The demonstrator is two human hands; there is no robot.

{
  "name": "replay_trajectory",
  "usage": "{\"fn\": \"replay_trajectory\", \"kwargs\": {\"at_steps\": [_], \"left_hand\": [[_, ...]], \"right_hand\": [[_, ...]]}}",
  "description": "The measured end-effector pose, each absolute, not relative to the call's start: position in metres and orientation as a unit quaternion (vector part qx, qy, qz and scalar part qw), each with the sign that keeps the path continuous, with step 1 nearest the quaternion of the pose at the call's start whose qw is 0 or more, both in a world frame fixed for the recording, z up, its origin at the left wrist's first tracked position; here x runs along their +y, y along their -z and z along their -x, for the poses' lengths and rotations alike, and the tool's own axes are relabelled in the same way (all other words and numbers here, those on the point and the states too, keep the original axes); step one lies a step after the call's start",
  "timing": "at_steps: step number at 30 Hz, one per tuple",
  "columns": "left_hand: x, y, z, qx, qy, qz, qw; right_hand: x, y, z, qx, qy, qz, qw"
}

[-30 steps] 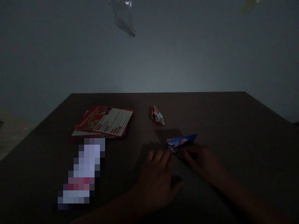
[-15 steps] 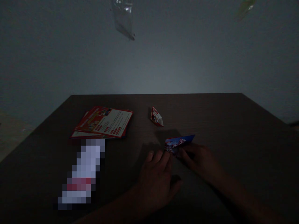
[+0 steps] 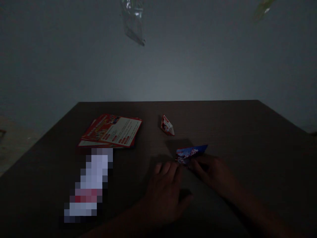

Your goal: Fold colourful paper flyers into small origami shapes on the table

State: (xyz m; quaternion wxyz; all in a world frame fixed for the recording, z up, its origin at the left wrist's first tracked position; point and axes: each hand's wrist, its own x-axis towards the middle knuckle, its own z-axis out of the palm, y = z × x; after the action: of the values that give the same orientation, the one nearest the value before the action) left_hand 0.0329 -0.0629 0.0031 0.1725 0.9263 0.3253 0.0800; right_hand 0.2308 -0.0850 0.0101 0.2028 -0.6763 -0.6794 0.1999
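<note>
A blue folded paper with white snowflake shapes stands tilted on the dark table. My right hand pinches it at its lower right edge between thumb and fingers. Beside its lower left corner my left hand lies palm down, fingers stretched out and thumb apart. Whether the left fingertips touch the paper I cannot tell. Farther back sits a small folded red-and-white paper piece.
At the left is a stack of red-and-white printed leaflets. In front of it lies a bright, pixelated item. A clear plastic bag hangs on the wall behind the table.
The whole view has shifted slightly, so table and papers appear a little lower and to the right. Both hands keep nearly the same pose around the blue paper.
</note>
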Motion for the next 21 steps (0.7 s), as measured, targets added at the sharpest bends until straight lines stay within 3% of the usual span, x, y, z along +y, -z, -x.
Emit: {"fn": "replay_trajectory", "kwargs": {"at_steps": [21], "left_hand": [[-0.0605, -0.009, -0.0346, 0.293, -0.057, -0.946, 0.127]], "right_hand": [[-0.0861, -0.0108, -0.2296, -0.682, -0.183, 0.677, 0.207]]}}
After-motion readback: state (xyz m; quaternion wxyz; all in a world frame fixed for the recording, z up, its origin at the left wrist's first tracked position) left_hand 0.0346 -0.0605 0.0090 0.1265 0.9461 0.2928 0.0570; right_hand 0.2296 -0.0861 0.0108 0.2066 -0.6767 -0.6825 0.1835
